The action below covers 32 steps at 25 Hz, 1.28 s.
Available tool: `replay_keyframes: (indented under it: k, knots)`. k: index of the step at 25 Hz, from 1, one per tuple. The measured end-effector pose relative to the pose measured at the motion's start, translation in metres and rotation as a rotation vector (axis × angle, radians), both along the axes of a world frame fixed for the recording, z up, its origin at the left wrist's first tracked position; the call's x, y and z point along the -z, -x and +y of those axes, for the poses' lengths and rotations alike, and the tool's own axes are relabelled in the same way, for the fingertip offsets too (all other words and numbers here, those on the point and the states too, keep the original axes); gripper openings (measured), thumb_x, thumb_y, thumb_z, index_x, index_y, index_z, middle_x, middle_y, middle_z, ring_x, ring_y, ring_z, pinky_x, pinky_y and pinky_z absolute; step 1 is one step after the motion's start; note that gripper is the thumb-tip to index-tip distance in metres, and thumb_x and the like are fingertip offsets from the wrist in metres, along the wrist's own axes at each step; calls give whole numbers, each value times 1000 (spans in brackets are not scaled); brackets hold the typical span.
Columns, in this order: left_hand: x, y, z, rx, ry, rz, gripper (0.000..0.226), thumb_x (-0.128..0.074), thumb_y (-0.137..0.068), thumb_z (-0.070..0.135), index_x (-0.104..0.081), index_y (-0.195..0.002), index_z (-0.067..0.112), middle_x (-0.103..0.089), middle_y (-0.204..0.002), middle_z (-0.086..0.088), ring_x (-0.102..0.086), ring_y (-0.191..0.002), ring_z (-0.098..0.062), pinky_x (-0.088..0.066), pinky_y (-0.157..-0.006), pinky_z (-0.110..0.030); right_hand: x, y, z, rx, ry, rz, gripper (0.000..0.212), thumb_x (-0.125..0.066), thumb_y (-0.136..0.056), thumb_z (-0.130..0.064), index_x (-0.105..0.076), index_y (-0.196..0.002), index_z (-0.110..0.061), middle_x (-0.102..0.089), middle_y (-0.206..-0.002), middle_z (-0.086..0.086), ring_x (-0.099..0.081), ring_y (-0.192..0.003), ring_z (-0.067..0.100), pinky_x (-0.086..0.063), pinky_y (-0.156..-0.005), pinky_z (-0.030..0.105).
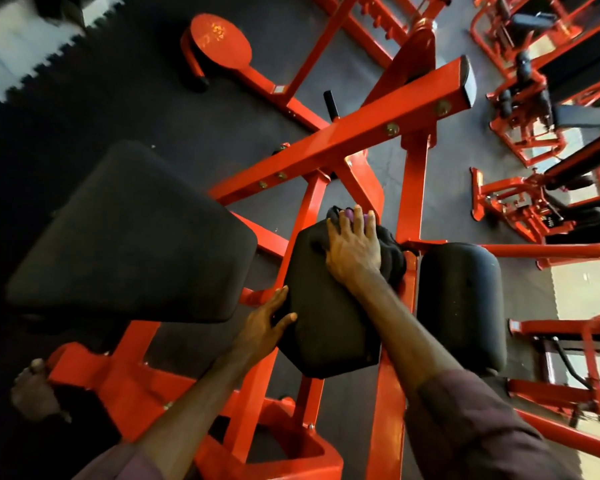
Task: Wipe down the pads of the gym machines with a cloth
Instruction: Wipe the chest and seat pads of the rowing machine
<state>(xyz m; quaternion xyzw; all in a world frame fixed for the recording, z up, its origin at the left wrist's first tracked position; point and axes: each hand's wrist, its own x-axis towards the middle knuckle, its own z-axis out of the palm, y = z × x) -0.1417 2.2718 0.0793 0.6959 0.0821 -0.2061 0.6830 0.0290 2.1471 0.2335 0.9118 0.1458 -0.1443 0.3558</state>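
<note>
R hand [352, 249] presses a dark cloth [390, 252] flat on the far end of the middle pad [323, 327], fingers spread and near straight, not curled round it. Something purple shows betw the fingertips, can't tell what. L hand [265, 323] rests on the near-left edge of same pad, fingers straight, thumb on top, looks like steadying it, holds nothing.

Progress, judged: mid-wipe on middle pad. Cloth sits at the far/right part, so near half of that pad prob still to do. No wet streaks or sheen visible, so can't tell which pads are already done. Big seat pad [132, 233] on the left and the roller pad [461, 306] on the right both untouched by hands right now. More machines [534, 98] w/ black pads in the bkgd at right, so likely plenty left overall.

Containers: none in view, no bucket, no spray bottle. Cloth is the only tool seen.

Red frame [326, 147] carries all three pads; dark rubber floor [136, 98] under it.
</note>
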Motion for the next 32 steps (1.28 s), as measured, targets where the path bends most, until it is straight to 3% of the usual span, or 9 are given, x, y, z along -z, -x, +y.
replay_keyframes:
  k: [5,8,11,18,21,23,26,28,32]
  knots:
    - [-14,0,-3,13,-24,8,66,-68,-102,31,-39,-161,19,-41,-166,0,-36,-154,-17,-27,-121,-21,-6,62,-13,-189,-11,102,70,-41,-106,-45,-19,-168,-20,-11,-175,15,5,-161,45,5,-128,64]
    - [-7,3,-1,-23,-10,-21,66,-68,-102,35,-40,-161,24,-42,-165,2,-37,-154,-16,-34,-125,-37,-1,29,-10,-176,-7,130,71,-42,-106,-46,-18,-168,-21,-11,-175,14,3,-161,43,4,-128,63]
    - [-5,6,-4,-28,-19,-11,66,-67,-102,37,-39,-161,27,-43,-165,3,-39,-153,-17,-36,-124,-40,13,-19,7,-55,24,48,73,-44,-104,-46,-20,-167,-16,-22,-171,17,-8,-159,45,-3,-128,63]
    - [3,4,-10,-35,-28,-65,75,-56,-97,50,-36,-162,17,-38,-167,-1,-32,-156,-18,-21,-119,-16,21,17,6,-219,39,225,70,-38,-107,-50,-17,-168,-23,-10,-176,11,3,-162,41,2,-128,63]
    - [7,6,-12,-79,15,-46,66,-66,-102,40,-40,-160,24,-43,-164,3,-40,-152,-17,-31,-124,-29,36,-16,17,-165,22,164,70,-44,-104,-52,-26,-166,-25,-19,-173,11,-7,-161,40,1,-128,63]
    - [8,8,-8,-79,36,-6,73,-65,-95,59,-41,-159,34,-50,-160,6,-51,-144,-17,-43,-118,-40,43,-16,30,-104,34,152,71,-47,-102,-50,-29,-165,-23,-23,-172,13,-10,-159,43,-2,-127,66]
    - [4,8,-2,-39,-23,33,88,-52,-81,78,-40,-159,40,-63,-148,1,-65,-128,-22,-53,-105,-40,54,27,33,-242,86,278,71,-43,-105,-49,-23,-167,-21,-14,-175,11,-1,-160,44,3,-127,66]
    - [4,9,-2,-18,-64,46,82,-52,-86,73,-39,-160,40,-67,-143,-3,-68,-122,-26,-54,-101,-39,49,29,27,-289,82,358,66,-41,-107,-49,-27,-166,-22,-15,-175,8,-1,-161,41,5,-128,63]
    - [9,19,-2,-24,-73,5,69,-63,-99,56,-41,-160,34,-64,-147,-1,-67,-122,-19,-50,-98,-28,51,-28,43,-148,84,225,65,-44,-105,-48,-32,-163,-21,-26,-170,13,-14,-158,41,-5,-128,62]
